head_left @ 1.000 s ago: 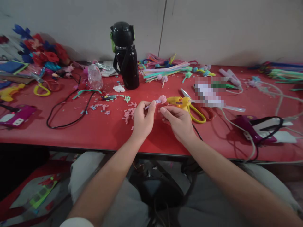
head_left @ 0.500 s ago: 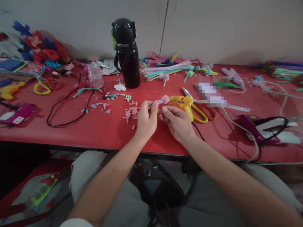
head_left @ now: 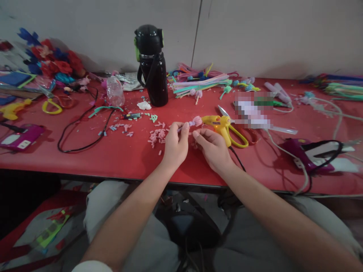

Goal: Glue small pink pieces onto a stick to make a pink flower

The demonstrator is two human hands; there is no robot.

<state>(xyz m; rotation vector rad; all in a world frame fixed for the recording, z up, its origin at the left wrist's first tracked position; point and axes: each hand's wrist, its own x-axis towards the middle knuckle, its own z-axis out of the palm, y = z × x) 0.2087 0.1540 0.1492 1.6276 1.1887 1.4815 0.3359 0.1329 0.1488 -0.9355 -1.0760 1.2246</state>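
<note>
Between its thumb and fingers my left hand [head_left: 176, 142] grips a small craft flower [head_left: 195, 121] with a fuzzy pink head and a purple base. The flower's head points right, toward the nozzle of a yellow glue gun [head_left: 224, 126]. My right hand [head_left: 212, 146] is closed in a pinch close beside the left one. A thin pinkish bit shows at its fingertips, too small to name. Short pink fuzzy pieces [head_left: 157, 136] lie in a heap just left of my left hand. Yellow-handled scissors [head_left: 239, 138] rest behind the glue gun.
A black bottle [head_left: 154, 75] stands at the back, beside a clear plastic bottle [head_left: 115, 91]. Pipe cleaners [head_left: 202, 86] lie bundled along the wall. Purple power strips [head_left: 303, 156] sit at both sides, with a black cable [head_left: 82, 150] looping at left.
The right fingertips have come slightly nearer the left thumb, and a pinkish bit now shows between the hands. The left hand keeps its grip on the flower. The view has shifted slightly.
</note>
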